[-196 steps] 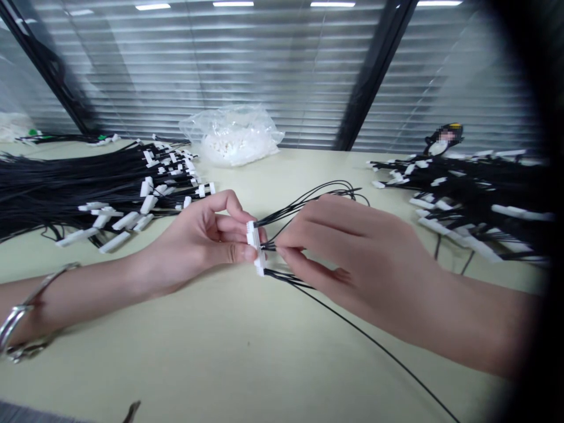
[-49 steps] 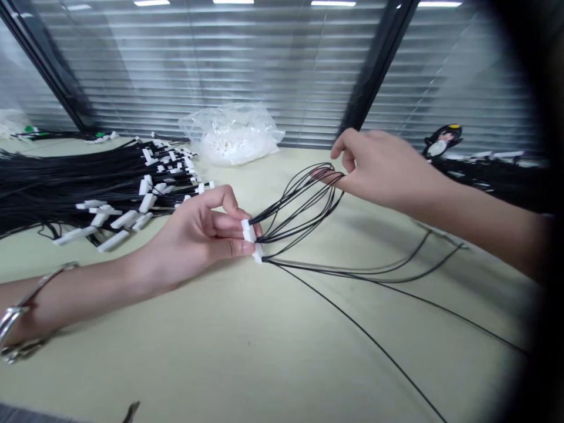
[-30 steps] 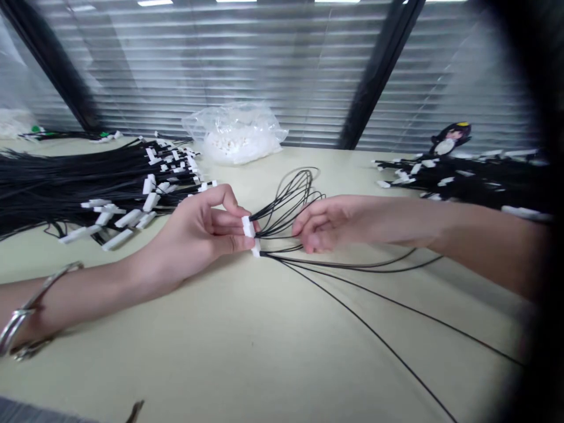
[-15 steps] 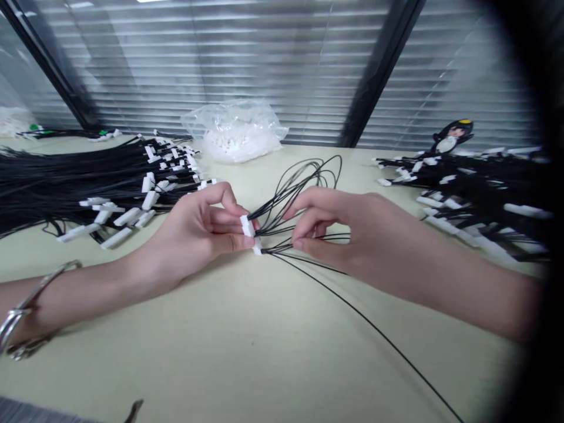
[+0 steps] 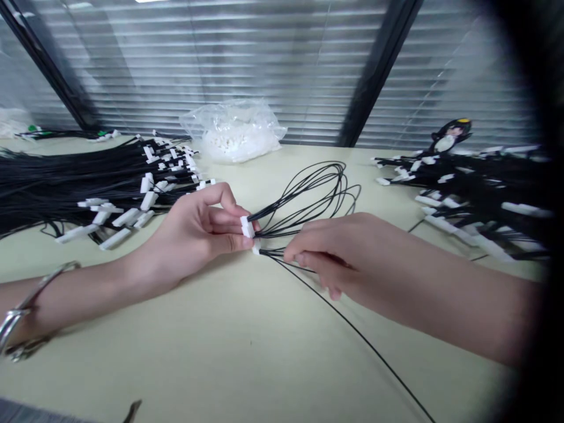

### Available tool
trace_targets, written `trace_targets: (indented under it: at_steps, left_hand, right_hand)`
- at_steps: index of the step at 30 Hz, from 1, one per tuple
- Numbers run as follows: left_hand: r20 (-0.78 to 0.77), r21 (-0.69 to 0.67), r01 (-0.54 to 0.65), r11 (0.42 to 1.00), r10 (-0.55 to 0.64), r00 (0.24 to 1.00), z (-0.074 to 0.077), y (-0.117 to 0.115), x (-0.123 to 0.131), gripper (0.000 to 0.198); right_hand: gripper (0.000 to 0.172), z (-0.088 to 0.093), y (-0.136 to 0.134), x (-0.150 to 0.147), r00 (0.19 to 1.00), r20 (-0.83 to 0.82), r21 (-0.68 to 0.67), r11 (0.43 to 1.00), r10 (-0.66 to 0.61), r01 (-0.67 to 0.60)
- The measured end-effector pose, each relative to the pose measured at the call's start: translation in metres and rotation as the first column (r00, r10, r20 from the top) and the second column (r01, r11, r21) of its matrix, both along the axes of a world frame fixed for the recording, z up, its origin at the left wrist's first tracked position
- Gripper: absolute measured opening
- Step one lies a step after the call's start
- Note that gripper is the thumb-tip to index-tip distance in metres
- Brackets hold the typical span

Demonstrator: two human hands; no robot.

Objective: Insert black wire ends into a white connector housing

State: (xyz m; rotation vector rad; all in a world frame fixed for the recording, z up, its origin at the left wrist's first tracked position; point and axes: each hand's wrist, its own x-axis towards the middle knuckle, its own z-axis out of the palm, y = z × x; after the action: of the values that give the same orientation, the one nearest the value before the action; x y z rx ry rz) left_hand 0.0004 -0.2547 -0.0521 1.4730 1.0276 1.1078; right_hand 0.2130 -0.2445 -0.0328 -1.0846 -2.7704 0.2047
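Between the thumb and fingers of my left hand (image 5: 211, 229) is a white plastic connector (image 5: 247, 227). A second white piece (image 5: 257, 247) shows just below it, partly behind my thumb. Thin black wires (image 5: 304, 188) run out from the connector to the right and bend round in loops above my right hand (image 5: 330, 252). That hand is closed, its fingertips on the lower black wires (image 5: 274, 252). How many wires it pinches is hidden by the fingers. One long wire (image 5: 352, 326) slants down to the right across the table.
Bundles of black wires with white connectors lie on the left (image 5: 79, 182) and on the right (image 5: 484, 194). A clear plastic bag (image 5: 238, 132) of small white parts sits at the back. A penguin figure (image 5: 450, 136) stands behind the right bundle, before the window blinds (image 5: 273, 64).
My right hand has turned and shifted slightly down, from among the wires to the lower ones. The upper loops now stand free above it. My left hand keeps its hold.
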Motion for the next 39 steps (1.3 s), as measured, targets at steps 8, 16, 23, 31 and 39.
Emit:
trace_targets:
  at_steps: [8, 16, 23, 31, 39]
  left_hand:
    - [-0.002, 0.016, -0.004, 1.0, 0.004, 1.0, -0.002, 0.001, -0.001, 0.026]
    - [0.017, 0.031, 0.018, 0.999, -0.018, 1.0, -0.002, -0.002, -0.002, 0.025]
    - [-0.011, 0.064, -0.003, 0.998, 0.003, 1.0, 0.0, -0.002, -0.001, 0.025]
    - [-0.038, 0.116, 0.02, 0.993, -0.016, 0.999, -0.002, -0.001, -0.002, 0.023]
    - [-0.053, 0.113, 0.016, 0.993, -0.01, 0.999, -0.004, 0.002, -0.002, 0.023]
  right_hand:
    - [0.013, -0.017, 0.003, 0.005, 0.987, -0.037, 0.265, 0.954, 0.158, -0.143]
    - [0.03, -0.01, 0.008, 0.0, 0.992, -0.103, 0.076, 0.995, 0.073, -0.065]
    - [0.011, -0.016, 0.005, 0.0, 0.976, -0.216, 0.056, 0.998, 0.03, -0.018]
    - [0.014, -0.023, 0.001, -0.001, 0.967, -0.223, 0.199, 0.977, 0.124, -0.079]
    - [0.018, 0.012, 0.006, 0.006, 0.862, -0.478, -0.562, 0.813, -0.17, -0.151]
